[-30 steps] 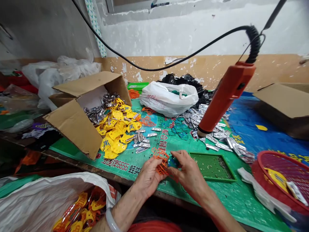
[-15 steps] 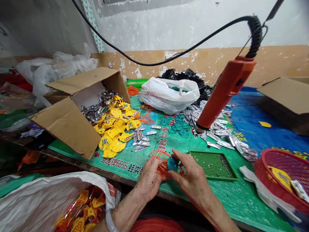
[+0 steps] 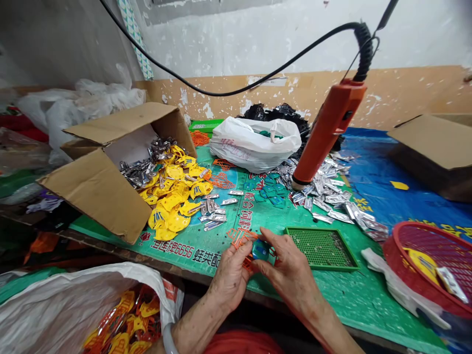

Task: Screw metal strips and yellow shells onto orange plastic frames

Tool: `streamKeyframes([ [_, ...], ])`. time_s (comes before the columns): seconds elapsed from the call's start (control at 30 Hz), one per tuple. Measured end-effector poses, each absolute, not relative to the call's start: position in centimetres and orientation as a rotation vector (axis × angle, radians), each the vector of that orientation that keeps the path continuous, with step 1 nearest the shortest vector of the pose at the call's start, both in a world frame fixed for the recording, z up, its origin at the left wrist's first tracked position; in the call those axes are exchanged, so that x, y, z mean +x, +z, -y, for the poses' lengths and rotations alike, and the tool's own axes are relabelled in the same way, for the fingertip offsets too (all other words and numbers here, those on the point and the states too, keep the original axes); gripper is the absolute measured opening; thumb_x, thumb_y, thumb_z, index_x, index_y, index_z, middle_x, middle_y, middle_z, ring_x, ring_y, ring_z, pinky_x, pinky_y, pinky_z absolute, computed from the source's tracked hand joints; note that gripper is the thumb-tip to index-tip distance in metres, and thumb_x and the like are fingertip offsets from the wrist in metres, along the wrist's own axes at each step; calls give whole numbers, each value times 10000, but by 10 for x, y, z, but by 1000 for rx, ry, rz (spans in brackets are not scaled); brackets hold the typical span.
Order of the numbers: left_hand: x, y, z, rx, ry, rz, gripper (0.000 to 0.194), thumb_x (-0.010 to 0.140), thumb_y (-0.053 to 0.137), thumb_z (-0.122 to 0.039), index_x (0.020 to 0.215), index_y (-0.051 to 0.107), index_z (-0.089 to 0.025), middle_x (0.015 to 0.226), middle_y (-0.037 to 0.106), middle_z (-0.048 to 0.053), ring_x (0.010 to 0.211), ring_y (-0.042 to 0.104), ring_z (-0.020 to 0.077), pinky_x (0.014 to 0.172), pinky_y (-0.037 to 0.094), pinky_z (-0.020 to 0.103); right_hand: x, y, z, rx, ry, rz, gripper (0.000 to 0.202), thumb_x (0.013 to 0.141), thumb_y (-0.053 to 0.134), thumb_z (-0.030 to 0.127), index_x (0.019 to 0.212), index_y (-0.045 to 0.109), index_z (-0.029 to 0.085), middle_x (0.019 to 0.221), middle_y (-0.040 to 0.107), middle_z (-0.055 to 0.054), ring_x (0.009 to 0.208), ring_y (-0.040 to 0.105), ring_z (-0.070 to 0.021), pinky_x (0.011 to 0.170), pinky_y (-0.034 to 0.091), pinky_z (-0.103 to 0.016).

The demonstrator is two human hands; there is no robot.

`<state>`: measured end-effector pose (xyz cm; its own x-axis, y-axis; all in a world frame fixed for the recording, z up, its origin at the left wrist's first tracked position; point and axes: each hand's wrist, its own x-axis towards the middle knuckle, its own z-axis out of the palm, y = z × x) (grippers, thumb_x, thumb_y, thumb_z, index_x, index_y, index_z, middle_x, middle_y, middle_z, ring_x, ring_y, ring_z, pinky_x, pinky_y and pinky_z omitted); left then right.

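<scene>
My left hand [image 3: 231, 269] is closed around an orange plastic lattice piece [image 3: 239, 237], held just above the front of the table. Between thumb and fingers, my right hand [image 3: 289, 263] pinches a blue-green plastic piece [image 3: 261, 250]. The two pieces touch or overlap; whether they are joined cannot be made out. Beyond my hands lie silver metal clips [image 3: 214, 212] and a heap of yellow plastic pieces [image 3: 171, 199]. A green mesh tray [image 3: 320, 248] holding tiny dark bits sits right of my right hand.
An orange electric screwdriver [image 3: 328, 130] hangs from a black cable over the table. A tipped cardboard box [image 3: 106, 196] stands left, a red basket [image 3: 398, 246] right. A white plastic bag [image 3: 254, 147] lies behind. Below left, a white sack [image 3: 73, 300] holds orange and yellow pieces.
The view has shifted slightly to the right. My right thumb and fingers have shifted slightly on the blue-green piece; both hands keep their hold.
</scene>
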<state>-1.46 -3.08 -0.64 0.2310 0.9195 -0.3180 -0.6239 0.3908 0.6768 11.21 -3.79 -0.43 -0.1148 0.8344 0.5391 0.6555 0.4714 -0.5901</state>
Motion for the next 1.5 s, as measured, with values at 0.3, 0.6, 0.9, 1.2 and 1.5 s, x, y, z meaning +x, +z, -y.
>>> streamKeyframes([
  [0.3, -11, -8, 36, 360, 1157, -705, 238, 729, 737, -220, 957, 725, -151, 898, 721, 45, 752, 624, 137, 662, 484, 218, 111, -6, 40, -1268, 327, 1750, 580, 709, 706, 130, 1252, 529, 230, 946, 713, -47, 753, 584, -196, 651, 515, -329],
  [0.6, -9, -6, 39, 295, 1172, -681, 305, 659, 790, -186, 958, 732, -172, 972, 738, 38, 818, 659, 148, 728, 509, 223, 109, -8, 46, -1303, 187, 1809, 545, 777, 680, 204, 1288, 490, 216, 958, 703, -66, 759, 547, -208, 683, 461, -360],
  [0.9, -8, -3, 38, 307, 1188, -732, 256, 609, 806, -139, 855, 736, -145, 864, 743, 23, 748, 659, 122, 680, 516, 190, 106, 0, 48, -1367, 211, 1861, 373, 771, 687, 195, 1134, 598, 190, 978, 660, -78, 883, 539, -241, 773, 471, -410],
  [1.2, -8, -5, 36, 277, 1159, -721, 229, 687, 760, -209, 894, 711, -122, 903, 724, 50, 791, 651, 152, 666, 514, 224, 118, -12, 49, -1208, 396, 1659, 345, 749, 721, 253, 1076, 619, 213, 1033, 636, -89, 971, 576, -248, 808, 511, -421],
  [1.5, -5, -6, 39, 323, 1143, -723, 256, 682, 779, -246, 899, 721, -124, 896, 726, 54, 766, 647, 150, 655, 504, 224, 124, -5, 52, -1226, 366, 1694, 333, 750, 723, 265, 1061, 619, 203, 1028, 640, -94, 968, 567, -253, 810, 499, -417],
])
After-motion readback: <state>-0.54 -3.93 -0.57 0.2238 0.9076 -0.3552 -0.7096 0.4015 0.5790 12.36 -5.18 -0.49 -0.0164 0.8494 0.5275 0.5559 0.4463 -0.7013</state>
